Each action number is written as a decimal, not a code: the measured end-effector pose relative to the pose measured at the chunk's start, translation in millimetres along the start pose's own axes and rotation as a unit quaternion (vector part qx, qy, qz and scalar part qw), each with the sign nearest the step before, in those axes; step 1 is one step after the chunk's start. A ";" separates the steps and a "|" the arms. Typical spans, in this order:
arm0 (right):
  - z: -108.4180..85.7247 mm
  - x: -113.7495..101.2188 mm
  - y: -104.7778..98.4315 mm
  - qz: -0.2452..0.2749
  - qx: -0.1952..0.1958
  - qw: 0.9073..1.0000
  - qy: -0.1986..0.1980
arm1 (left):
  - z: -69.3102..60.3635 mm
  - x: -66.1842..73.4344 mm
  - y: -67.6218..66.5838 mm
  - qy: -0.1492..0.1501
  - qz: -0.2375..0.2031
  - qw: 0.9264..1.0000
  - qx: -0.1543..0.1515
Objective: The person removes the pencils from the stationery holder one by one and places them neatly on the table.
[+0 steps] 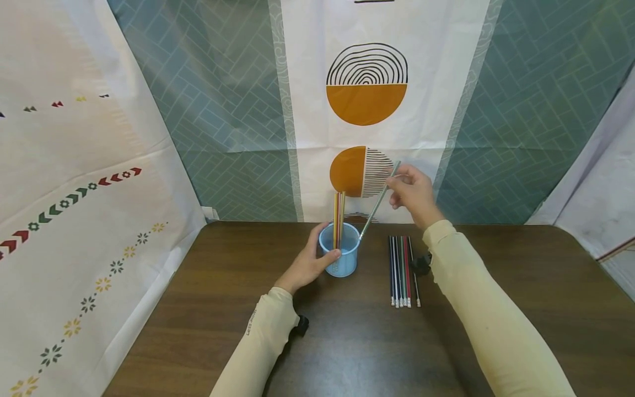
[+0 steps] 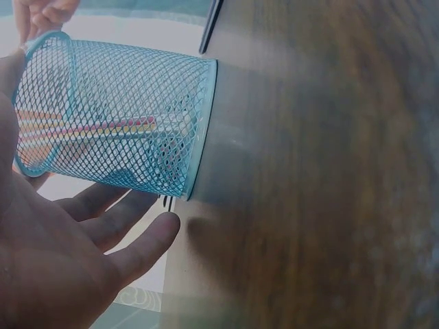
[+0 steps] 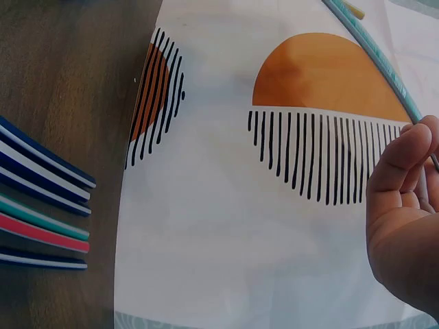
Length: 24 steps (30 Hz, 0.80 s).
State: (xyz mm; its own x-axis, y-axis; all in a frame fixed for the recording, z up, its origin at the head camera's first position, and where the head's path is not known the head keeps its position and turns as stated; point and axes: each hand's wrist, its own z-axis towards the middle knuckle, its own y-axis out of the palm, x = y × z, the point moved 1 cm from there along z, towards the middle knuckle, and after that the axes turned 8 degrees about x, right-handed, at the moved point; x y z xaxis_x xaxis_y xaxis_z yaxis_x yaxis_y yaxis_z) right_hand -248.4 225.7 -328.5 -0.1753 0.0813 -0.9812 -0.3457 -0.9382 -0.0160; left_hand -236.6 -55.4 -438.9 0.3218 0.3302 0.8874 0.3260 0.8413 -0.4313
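A light-blue mesh pencil cup (image 1: 343, 268) stands upright near the table's back edge. My left hand (image 1: 305, 266) grips its left side, thumb in front and fingers around the back. Yellow and red pencils (image 1: 339, 209) stand inside it; the mesh (image 2: 110, 82) partly veils their lower parts in the left wrist view. Up to the right of the cup, my right hand (image 1: 414, 193) pinches a pale blue-green pencil (image 1: 375, 207) near its top end. That pencil slants down to the left, its lower end at the cup's right rim.
Several dark, green and red pencils (image 1: 401, 270) lie side by side on the brown table (image 1: 347, 342), right of the cup and near my right forearm. A patterned white and green cloth (image 1: 233, 110) hangs behind the back edge.
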 end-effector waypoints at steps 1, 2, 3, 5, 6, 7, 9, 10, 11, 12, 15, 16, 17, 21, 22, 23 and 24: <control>0.2 0.2 -1.2 0.001 0.000 1.000 0.002 | 0.1 -0.1 0.0 0.000 0.000 1.000 0.000; 0.0 0.2 -2.5 0.001 -0.001 1.000 0.003 | 0.2 -0.2 0.0 0.000 0.000 1.000 0.000; -0.2 0.4 -3.7 0.001 -0.003 1.000 0.004 | 0.5 -0.4 0.1 0.001 0.000 1.000 0.000; -1.0 1.0 -6.0 -0.002 -0.006 1.000 0.007 | 0.8 -0.6 0.1 0.002 0.000 1.000 0.001; -1.4 1.4 -7.0 -0.003 -0.008 1.000 0.010 | 0.9 -0.7 0.1 0.001 0.001 1.000 0.001; -1.6 2.0 -8.0 -0.005 -0.009 1.000 0.012 | 1.1 -0.9 0.1 0.000 0.002 1.000 0.001; -1.9 3.6 -9.9 -0.011 -0.011 1.000 0.020 | 1.1 -1.0 0.1 -0.003 0.004 1.000 0.002; -2.0 4.6 -10.9 -0.014 -0.012 1.000 0.024 | 1.1 -0.8 0.1 -0.005 0.004 1.000 0.002; -2.0 5.6 -12.1 -0.019 -0.014 0.999 0.029 | 1.1 -0.6 0.1 -0.007 0.005 1.000 0.001; -2.1 6.7 -13.1 -0.025 -0.015 0.999 0.034 | 1.2 -0.5 0.1 -0.007 0.005 1.000 0.001; -2.2 10.2 -16.8 -0.040 -0.020 0.998 0.047 | 1.0 -0.1 0.1 -0.010 0.005 1.000 0.001; -2.2 11.3 -18.0 -0.045 -0.022 0.998 0.050 | 1.0 -0.1 0.2 -0.010 0.005 1.000 0.002; -2.4 12.4 -19.4 -0.048 -0.023 0.997 0.053 | 1.0 -0.1 0.3 -0.010 0.004 1.000 0.002; -3.3 16.8 -24.4 -0.060 -0.026 0.996 0.061 | 1.1 -0.6 0.4 -0.008 0.004 1.000 0.003; -3.4 18.0 -25.7 -0.062 -0.027 0.996 0.062 | 1.2 -0.7 0.4 -0.008 0.004 1.000 0.003; -3.7 19.1 -26.8 -0.063 -0.027 0.996 0.063 | 1.2 -0.7 0.4 -0.008 0.005 1.000 0.003; -3.9 20.2 -27.9 -0.065 -0.028 0.995 0.064 | 1.2 -0.7 0.4 -0.009 0.006 1.000 0.003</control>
State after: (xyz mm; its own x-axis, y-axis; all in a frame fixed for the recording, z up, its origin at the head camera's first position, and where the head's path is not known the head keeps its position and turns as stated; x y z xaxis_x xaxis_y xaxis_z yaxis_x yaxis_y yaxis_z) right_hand -238.7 252.1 -348.6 -0.0119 0.1627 -0.9866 -0.3056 -0.9400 -0.1513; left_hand -237.8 -54.8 -439.5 0.3099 0.3479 0.8848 0.3168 0.8397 -0.4411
